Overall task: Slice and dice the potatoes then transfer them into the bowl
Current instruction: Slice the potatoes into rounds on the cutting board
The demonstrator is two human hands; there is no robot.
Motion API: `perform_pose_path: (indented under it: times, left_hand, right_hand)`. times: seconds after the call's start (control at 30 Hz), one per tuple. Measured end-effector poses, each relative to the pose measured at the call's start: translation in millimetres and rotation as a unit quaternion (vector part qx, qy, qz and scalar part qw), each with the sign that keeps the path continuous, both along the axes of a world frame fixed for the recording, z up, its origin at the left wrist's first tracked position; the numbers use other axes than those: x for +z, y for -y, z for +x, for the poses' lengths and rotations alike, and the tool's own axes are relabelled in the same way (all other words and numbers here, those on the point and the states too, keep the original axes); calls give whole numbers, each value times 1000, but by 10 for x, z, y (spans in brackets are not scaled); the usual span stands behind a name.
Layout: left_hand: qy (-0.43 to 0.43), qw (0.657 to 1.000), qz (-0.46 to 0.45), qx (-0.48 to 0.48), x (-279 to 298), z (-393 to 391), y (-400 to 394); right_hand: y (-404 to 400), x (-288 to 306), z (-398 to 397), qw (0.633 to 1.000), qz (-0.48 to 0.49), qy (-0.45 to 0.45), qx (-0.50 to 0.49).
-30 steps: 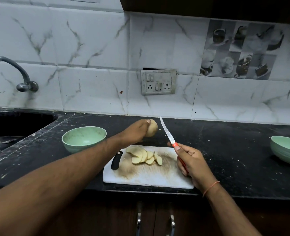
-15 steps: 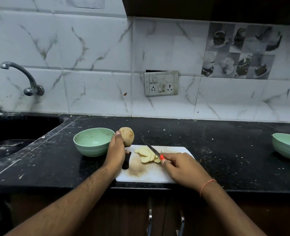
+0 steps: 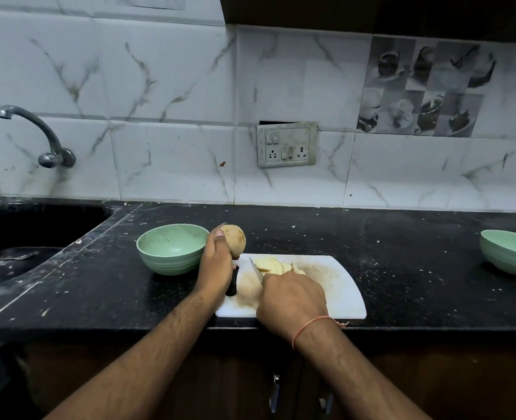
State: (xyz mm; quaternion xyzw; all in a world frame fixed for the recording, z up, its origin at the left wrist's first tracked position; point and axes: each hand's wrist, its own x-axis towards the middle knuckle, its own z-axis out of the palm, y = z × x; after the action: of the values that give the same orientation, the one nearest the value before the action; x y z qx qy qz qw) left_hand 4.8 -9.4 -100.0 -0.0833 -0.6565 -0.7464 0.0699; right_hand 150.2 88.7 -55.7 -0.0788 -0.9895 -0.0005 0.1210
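Observation:
My left hand (image 3: 216, 263) grips a whole brown potato (image 3: 234, 239), held up above the left end of the white cutting board (image 3: 341, 294). My right hand (image 3: 291, 300) grips a knife (image 3: 256, 269) whose blade lies low over the board, pointing away and left, right beside a pile of pale potato slices (image 3: 273, 265). My right hand hides the knife's handle and some slices. A light green bowl (image 3: 172, 248) stands just left of the board; its inside looks empty.
A second green bowl (image 3: 511, 253) sits at the far right of the black counter (image 3: 402, 253). The board's black handle (image 3: 232, 283) shows under my left hand. A dark sink (image 3: 14, 237) and a tap (image 3: 38, 131) lie at the left. A socket plate (image 3: 286, 144) hangs on the tiled wall.
My left hand brought the potato from behind the board toward me, to its left end. My right hand lowered the raised knife onto the board by the slices.

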Motion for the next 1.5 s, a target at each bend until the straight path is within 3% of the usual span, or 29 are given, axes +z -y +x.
perform_pose_path:
  times: [0.2, 0.4, 0.6, 0.7, 0.83, 0.97, 1.1, 1.23, 1.5]
  left_hand:
    - [-15, 1000, -4, 6, 23, -4, 2]
    - [-72, 987, -136, -42, -59, 6, -31]
    - [-157, 943, -292, -35, -18, 88, -57]
    - [-189, 901, -389, -24, -17, 149, -40]
    - [-187, 863, -456, -111, 32, 178, 25]
    - [-205, 862, -438, -153, 43, 128, 147]
    - [-215, 881, -412, -90, -80, 76, 226]
    - [-216, 866, -448, -51, -95, 101, 235]
    - [-156, 886, -416, -132, -50, 44, 277]
  right_hand:
    - [-121, -14, 90, 999, 0, 10, -38]
    - [-243, -56, 148, 999, -20, -19, -34]
    - [-327, -58, 261, 998, -56, -39, -16]
    - [-358, -58, 303, 996, -73, -40, -14]
    - [-375, -52, 336, 995, -89, -47, -4]
    - [-353, -78, 337, 995, -88, -42, -2]
    - [-352, -121, 306, 996, -71, -43, -14]
    - [-342, -109, 273, 997, -69, -38, -14]
    - [-327, -64, 280, 996, -82, -39, -22]
